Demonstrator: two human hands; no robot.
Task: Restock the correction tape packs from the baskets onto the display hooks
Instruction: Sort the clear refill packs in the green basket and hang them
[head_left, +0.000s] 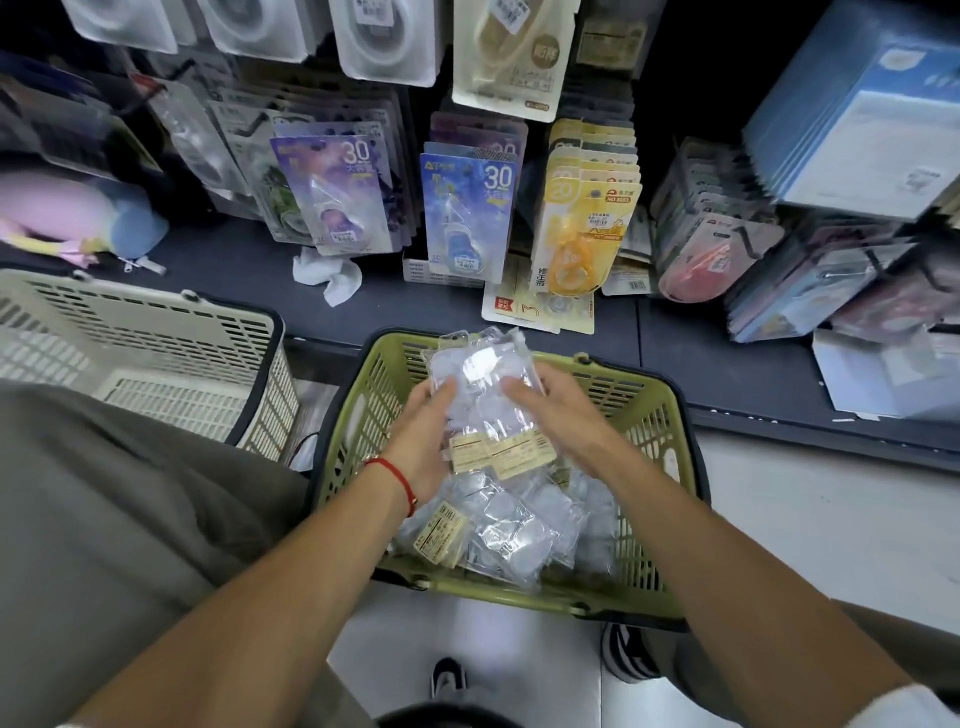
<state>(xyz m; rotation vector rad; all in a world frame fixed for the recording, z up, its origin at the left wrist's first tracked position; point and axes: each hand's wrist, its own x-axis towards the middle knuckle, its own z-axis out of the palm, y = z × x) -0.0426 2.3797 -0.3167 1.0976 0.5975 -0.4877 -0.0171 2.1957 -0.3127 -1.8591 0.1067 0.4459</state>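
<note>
- Step in hand, as judged from the view: lifting a bundle of clear correction tape packs (483, 395) out of the green basket (644, 410) for hanging on the display hooks.
- Location: the bundle sits above the basket's far half, between both hands; more clear packs (511, 525) lie loose in the basket below it.
- Your left hand (423, 444) grips the bundle's left edge, fingers curled around the side with the fingertips on its top face.
- Your right hand (553, 410) lies over the right side, fingers close together and bent across the wrap. Whether the thumb is underneath cannot be told.
- Orientation: the bundle's long axis runs away from you toward the shelf, tilted slightly to the left. The beige label strips (498, 452) are at the near end; the far end points toward the hanging cards (470, 213).
- Which end carries the hang holes cannot be told; the wrap is too glossy.
- Support the bundle from beneath before raising it; the film looks slippery, and packs could slide out.
- Find the hang holes first, then turn that end upward.
- Separate one pack at a time. Feeding several onto a hook at once risks tearing the holes.
- The beige basket (156, 358) stands to the left, apart from the green one.
</note>
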